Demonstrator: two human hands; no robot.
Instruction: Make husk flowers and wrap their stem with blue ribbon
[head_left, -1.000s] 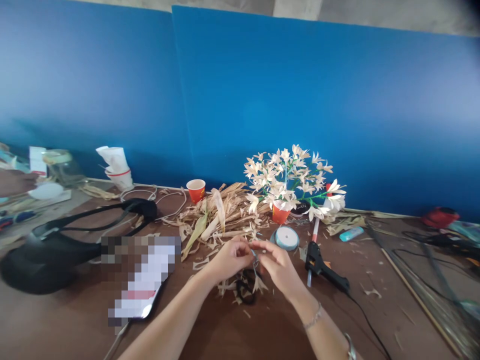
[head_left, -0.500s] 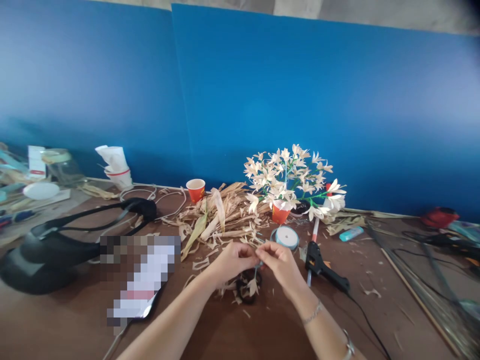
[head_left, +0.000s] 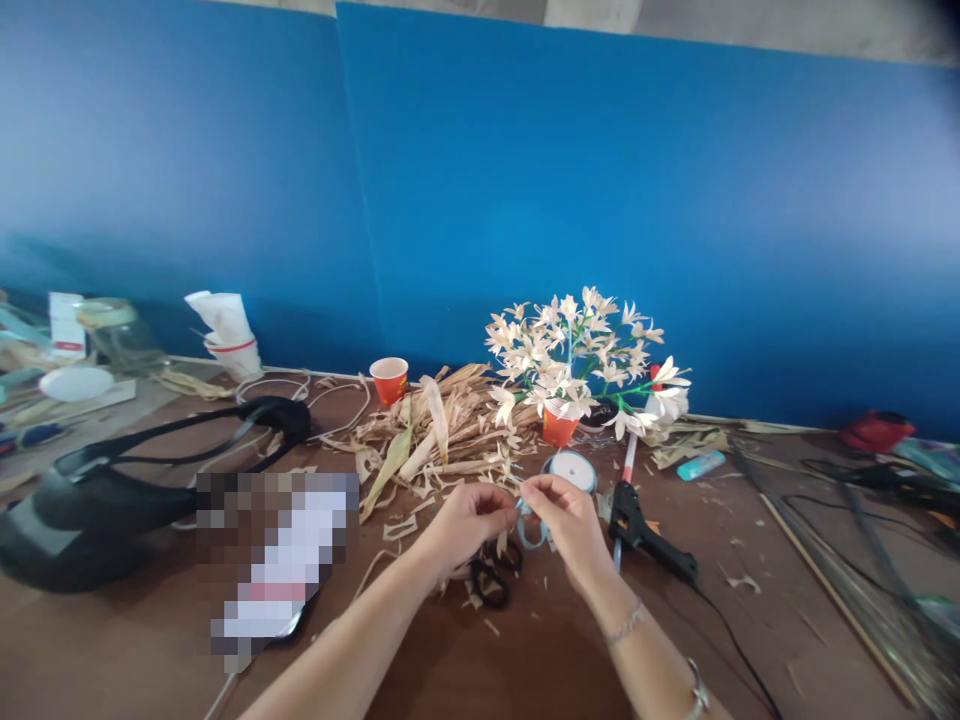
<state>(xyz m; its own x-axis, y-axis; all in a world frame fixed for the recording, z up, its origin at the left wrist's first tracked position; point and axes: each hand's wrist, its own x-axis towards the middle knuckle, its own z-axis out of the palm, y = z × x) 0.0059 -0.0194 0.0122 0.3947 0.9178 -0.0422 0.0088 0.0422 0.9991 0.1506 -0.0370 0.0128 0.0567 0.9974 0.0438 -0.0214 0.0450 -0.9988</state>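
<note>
Close together over the table, both hands are closed in a pinch. My left hand [head_left: 469, 522] holds a small pale husk flower [head_left: 502, 545] that hangs under its fingertips, mostly hidden. My right hand [head_left: 564, 515] pinches a thin light blue ribbon [head_left: 532, 533], which loops down between the hands. Black-handled scissors [head_left: 489, 588] lie beneath the fingers. Just behind my right hand is a ribbon spool [head_left: 574, 469] with a white face and blue edge.
Dried corn husks [head_left: 457, 425] are heaped behind the hands. Pale flowers [head_left: 570, 350] stand in a red paper cup [head_left: 559, 427]; another red cup [head_left: 389, 381] is further left. A black glue gun [head_left: 645, 535] lies right, a phone [head_left: 289, 570] and black headset [head_left: 97, 520] left. A blue panel [head_left: 525, 180] rises behind.
The husk flower that hung in plain sight over the scissors is now higher and mostly hidden. A loop of light blue ribbon now shows below my right fingers. Both hands remain close together.
</note>
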